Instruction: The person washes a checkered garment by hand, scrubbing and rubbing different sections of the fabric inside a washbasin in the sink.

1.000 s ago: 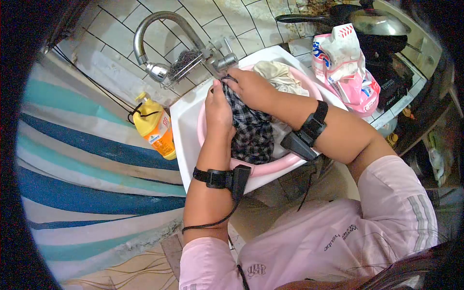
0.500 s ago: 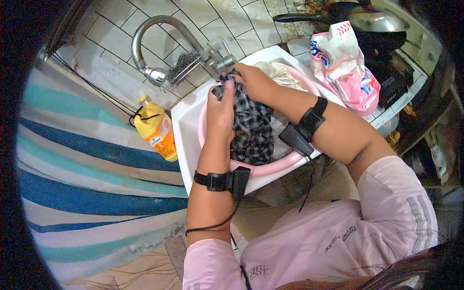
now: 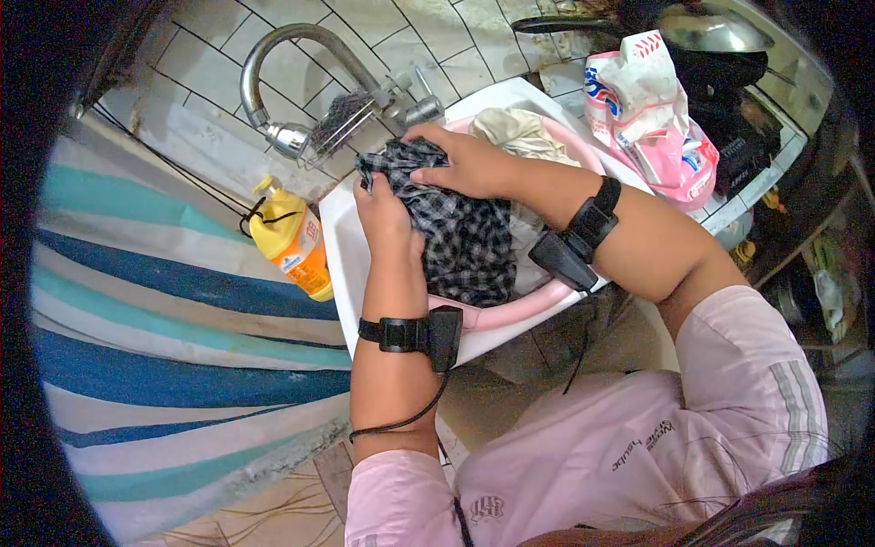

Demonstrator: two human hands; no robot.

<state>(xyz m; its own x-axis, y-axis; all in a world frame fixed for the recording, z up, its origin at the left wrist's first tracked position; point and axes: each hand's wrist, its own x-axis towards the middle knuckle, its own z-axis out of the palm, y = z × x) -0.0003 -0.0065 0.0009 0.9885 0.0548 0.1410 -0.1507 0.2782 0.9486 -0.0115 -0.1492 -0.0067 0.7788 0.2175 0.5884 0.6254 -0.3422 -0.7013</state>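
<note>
A black-and-white checked cloth [image 3: 469, 242] hangs from both hands into a pink basin [image 3: 510, 314], which sits in a white sink [image 3: 344, 246]. My left hand [image 3: 385, 214] is closed on the cloth's upper left edge, thumb on top. Higher and to the right, my right hand [image 3: 465, 164] grips the top of the same cloth, its thumb across the fabric. A cream cloth [image 3: 524, 135] lies in the basin behind my right wrist. Whitish fabric shows beside the checked cloth, partly hidden by my right forearm.
A curved metal faucet [image 3: 305, 35] and a wire rack [image 3: 342, 132] are behind the sink. Left of it stands a yellow bottle [image 3: 290, 239]. To the right are a pink-and-white bag [image 3: 652, 128] and a pan with a lid [image 3: 711, 32]. A striped sheet [image 3: 182, 273] covers the left side.
The top of the checked cloth has moved left and is spread wider between the hands. My left hand has shifted left and slightly down; my right hand has turned over the fabric.
</note>
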